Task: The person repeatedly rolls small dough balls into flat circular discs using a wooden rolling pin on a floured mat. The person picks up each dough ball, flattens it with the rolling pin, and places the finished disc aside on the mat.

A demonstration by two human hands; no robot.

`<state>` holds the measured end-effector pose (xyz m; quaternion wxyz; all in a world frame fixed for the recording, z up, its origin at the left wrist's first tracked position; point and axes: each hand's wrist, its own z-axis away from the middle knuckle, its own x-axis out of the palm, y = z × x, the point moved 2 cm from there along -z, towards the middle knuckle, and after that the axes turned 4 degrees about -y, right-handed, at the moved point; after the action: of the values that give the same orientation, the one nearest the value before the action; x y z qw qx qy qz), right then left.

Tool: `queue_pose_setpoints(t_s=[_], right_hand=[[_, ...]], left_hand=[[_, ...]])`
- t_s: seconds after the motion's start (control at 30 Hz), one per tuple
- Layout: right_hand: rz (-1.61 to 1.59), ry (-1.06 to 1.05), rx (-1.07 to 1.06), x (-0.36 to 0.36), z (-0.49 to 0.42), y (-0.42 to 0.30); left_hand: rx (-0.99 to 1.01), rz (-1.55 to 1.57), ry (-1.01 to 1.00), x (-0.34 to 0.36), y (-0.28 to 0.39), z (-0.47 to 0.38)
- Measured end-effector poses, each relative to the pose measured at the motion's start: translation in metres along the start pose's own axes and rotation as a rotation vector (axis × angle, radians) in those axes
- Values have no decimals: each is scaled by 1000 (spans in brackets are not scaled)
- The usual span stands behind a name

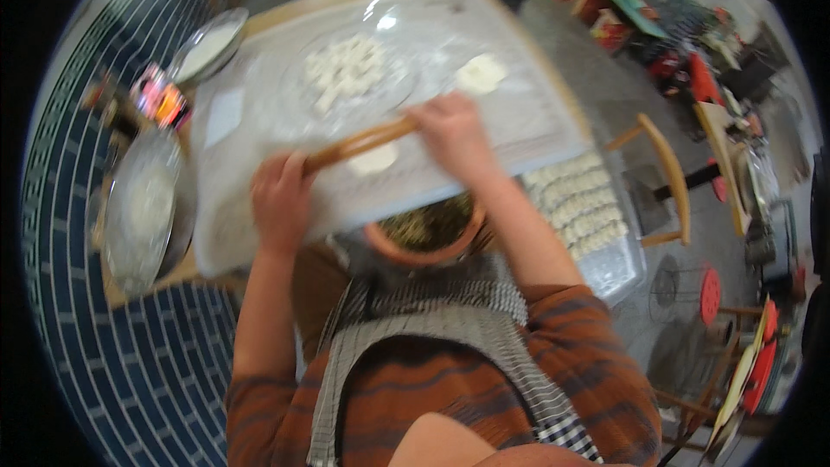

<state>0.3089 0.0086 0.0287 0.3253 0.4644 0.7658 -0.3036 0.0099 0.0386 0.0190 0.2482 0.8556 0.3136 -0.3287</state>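
Note:
Both of my hands grip a wooden rolling pin (363,142), my left hand (281,198) at its near left end and my right hand (450,136) at its far right end. Partly beneath the pin lies a flat round dough wrapper (375,159) on the floured sheet (259,104) that covers the table. Beyond it is a heap of small cut dough pieces (347,68). A small stack of round wrappers (482,73) rests past my right hand. Below the sheet's front edge, a bowl (468,243) holds a dark green chopped filling (428,227).
Rows of dumplings (577,201) sit on a tray (622,272) at the right. On the left are a large metal basin (172,207) with white contents and, behind it, another basin (233,23). A wooden chair (677,175) and a red stool (710,296) stand further right.

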Motion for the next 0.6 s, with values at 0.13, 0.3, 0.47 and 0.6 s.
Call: queue_pose_setpoints(t_s=[0.13,0.3,0.47,0.6], right_hand=[[-31,57,-24,9,-2,3],[-49,-102,55,9,3,8],[-20,-197,147,-12,23,-20],[-12,-386,92,2,6,-39]], left_hand=[[-73,25,-119,3,-3,-1],[-106,10,-190,-1,3,7],[-73,-49,-385,-19,25,31],[-166,-179,-543,-17,20,20]])
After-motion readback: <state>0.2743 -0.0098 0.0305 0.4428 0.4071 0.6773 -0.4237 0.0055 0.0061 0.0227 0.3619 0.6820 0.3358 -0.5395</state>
